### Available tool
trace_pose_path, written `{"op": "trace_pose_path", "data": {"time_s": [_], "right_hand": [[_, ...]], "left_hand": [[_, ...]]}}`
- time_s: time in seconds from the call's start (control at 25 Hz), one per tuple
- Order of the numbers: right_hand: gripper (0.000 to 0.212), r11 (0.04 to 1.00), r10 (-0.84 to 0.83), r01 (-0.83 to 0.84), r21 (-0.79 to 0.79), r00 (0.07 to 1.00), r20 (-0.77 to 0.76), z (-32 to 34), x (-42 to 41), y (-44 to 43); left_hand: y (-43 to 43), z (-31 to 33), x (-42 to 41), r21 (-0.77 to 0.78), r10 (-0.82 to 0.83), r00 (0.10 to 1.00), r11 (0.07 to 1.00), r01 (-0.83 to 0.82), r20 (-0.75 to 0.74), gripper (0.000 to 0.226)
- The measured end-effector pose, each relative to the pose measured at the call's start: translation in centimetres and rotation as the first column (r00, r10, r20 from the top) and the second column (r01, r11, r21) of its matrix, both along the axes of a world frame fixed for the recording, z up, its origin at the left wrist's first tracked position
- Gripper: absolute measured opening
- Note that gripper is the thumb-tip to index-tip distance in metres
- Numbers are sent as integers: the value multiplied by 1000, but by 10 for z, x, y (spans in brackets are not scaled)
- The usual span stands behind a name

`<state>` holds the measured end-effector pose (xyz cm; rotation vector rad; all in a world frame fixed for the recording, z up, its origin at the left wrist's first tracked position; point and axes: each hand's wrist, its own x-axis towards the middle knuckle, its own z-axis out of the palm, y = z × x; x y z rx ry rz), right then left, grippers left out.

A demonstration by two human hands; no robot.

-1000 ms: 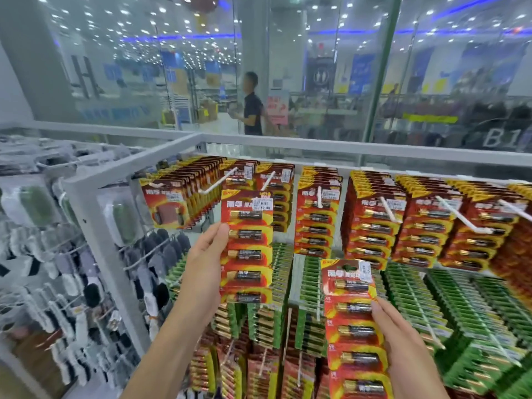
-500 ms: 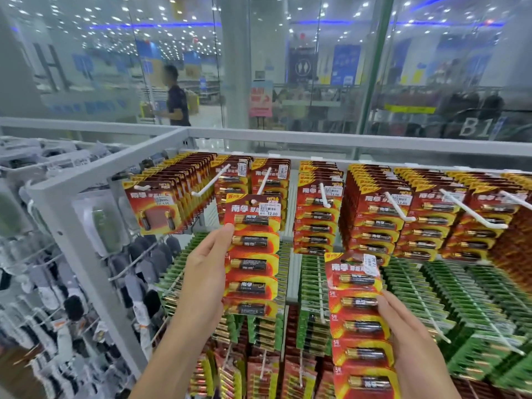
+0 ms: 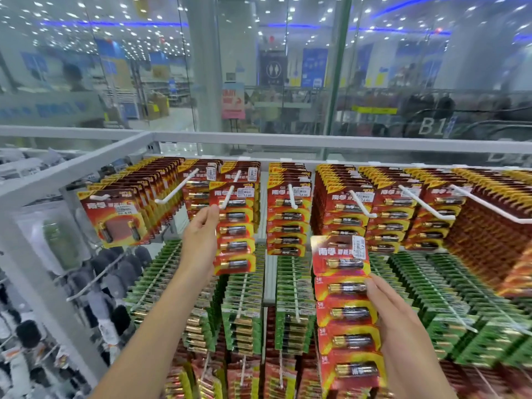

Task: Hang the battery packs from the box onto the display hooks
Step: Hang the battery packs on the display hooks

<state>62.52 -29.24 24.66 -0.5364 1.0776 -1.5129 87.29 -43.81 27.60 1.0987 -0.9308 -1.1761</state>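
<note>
At 5 o'clock, nearest you, your right hand (image 3: 403, 326) clasps a red 5-cell battery strip (image 3: 347, 312) by its right edge, held low in front of the green rows. Further in, at 10 o'clock, your left hand (image 3: 201, 240) pinches the left edge of a second strip (image 3: 234, 228), its top against a white display hook (image 3: 229, 194); whether the hole has caught cannot be told. Beyond, at 12 to 2 o'clock, the top-row packs (image 3: 339, 203) crowd their hooks. Most looks hung; these 2 strips remain. The box is out of view.

"B1" sign (image 3: 431, 126); "12.00" sticker (image 3: 246, 193) on battery pack (image 3: 234, 229)
</note>
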Motion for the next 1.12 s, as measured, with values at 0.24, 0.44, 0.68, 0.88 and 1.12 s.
{"op": "trace_pose_path", "data": {"time_s": [0.24, 0.44, 0.68, 0.88, 1.12], "right_hand": [[20, 988, -107, 93, -126, 988, -110, 22, -16, 6], [37, 982, -147, 126, -144, 979, -143, 21, -26, -2], [19, 984, -137, 111, -140, 972, -192, 24, -25, -19], [31, 977, -186, 131, -167, 907, -378, 28, -23, -65], [18, 955, -280, 185, -233, 823, -494, 13, -28, -95]], "left_hand": [[-66, -14, -5, -16, 21, 1000, 1000, -21, 2, 22], [-95, -29, 1, -54, -46, 999, 997, 48, 27, 36], [-94, -30, -3, -90, 1, 1000, 996, -1, -2, 30], [-87, -25, -3, -93, 100, 995, 991, -98, 15, 17], [-82, -21, -4, -127, 133, 989, 984, -123, 70, 12]]}}
